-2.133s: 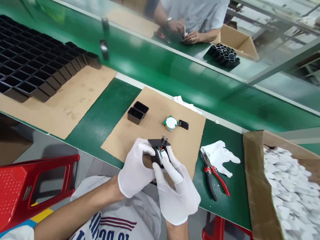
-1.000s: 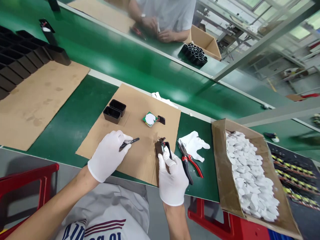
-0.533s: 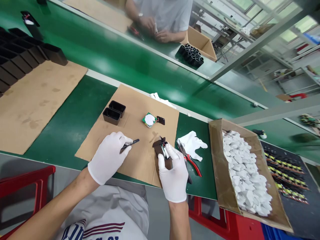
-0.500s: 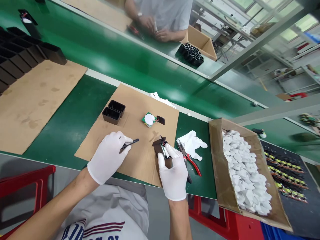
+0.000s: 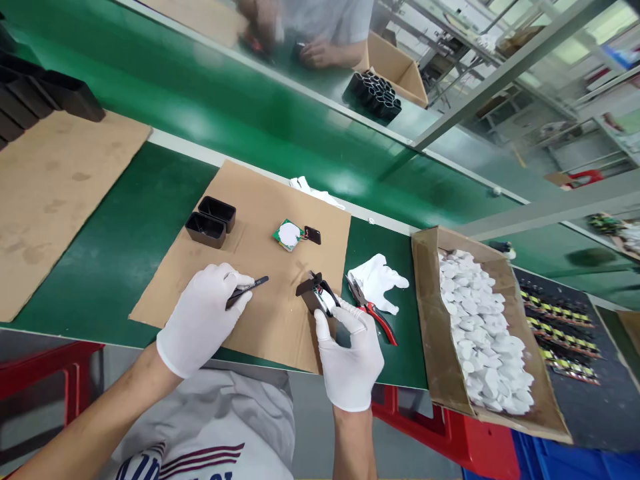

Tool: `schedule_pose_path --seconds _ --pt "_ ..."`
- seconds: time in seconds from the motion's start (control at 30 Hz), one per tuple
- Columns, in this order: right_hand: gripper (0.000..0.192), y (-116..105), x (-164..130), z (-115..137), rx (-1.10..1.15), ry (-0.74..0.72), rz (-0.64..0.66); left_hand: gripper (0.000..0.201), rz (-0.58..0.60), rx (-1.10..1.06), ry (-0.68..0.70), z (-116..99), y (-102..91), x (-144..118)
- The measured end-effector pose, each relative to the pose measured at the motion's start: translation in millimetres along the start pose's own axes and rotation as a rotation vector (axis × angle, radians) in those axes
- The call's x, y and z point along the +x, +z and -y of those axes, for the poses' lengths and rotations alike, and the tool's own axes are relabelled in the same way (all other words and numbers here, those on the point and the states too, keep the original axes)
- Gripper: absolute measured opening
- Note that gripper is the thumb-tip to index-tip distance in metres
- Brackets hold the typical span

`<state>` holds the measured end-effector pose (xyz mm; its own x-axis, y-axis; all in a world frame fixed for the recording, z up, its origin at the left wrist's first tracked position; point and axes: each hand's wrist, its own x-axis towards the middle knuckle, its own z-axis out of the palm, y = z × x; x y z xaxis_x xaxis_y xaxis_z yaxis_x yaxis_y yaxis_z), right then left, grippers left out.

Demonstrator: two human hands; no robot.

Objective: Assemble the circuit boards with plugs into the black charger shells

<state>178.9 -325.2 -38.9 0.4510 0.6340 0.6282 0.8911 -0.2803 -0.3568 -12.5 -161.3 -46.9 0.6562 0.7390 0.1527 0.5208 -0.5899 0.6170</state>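
My left hand (image 5: 204, 319), in a white glove, is closed around dark tweezers (image 5: 256, 284), whose end points right over the cardboard sheet (image 5: 273, 333). My gloved right hand (image 5: 351, 357) grips a small black plastic case (image 5: 309, 297) between thumb and fingers. Its open side shows a white part and some wires; a dark flap stands out at its upper left. Beyond the hands lies a green circuit board (image 5: 289, 235) with a white pad on top, wired to a little black piece (image 5: 313, 235). Two open black boxes (image 5: 206, 230) stand side by side at the sheet's left.
Red-handled pliers (image 5: 383, 321) and a white glove (image 5: 379, 283) lie right of the sheet. Further right is a carton (image 5: 433, 327) full of white pieces. Black boxes (image 5: 75, 93) stand at far left. Across the partition a co-worker's hand (image 5: 320, 52) shows.
The view has shifted slightly, so the table things sit further left. My right hand has turned the black case, showing more of the white part inside. My left hand still holds the tweezers.
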Motion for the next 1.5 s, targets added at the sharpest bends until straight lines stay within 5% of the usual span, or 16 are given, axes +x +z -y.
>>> schedule_pose_path --seconds 0.47,0.67,0.8,0.9,1.1,1.33,1.5 --pt "0.024 1 4 -6 0.107 0.132 0.065 0.011 -0.007 0.014 0.042 1 0.1 1" --pt "0.039 -10 5 -11 0.396 0.268 0.148 0.039 -0.263 0.072 0.184 -23 -8.9 -15" --pt "0.034 -29 14 1 0.650 0.285 0.253 0.067 -0.043 -0.243 0.202 -55 -11.6 -21" --pt "0.040 -38 18 12 0.801 0.262 0.278 0.052 0.085 -0.520 0.225 -67 -8.3 -17" --pt "0.067 -45 18 16 0.604 0.003 0.366 0.046 -0.076 -0.456 0.347 -61 -7.2 -17" --pt "0.056 -47 10 26 0.637 0.173 0.240 0.050 -0.095 -0.399 0.440 -61 -11.5 -25" --pt "0.075 -50 14 32 0.396 -0.040 0.308 0.060 -0.086 -0.365 0.408 -56 -15.6 -30"
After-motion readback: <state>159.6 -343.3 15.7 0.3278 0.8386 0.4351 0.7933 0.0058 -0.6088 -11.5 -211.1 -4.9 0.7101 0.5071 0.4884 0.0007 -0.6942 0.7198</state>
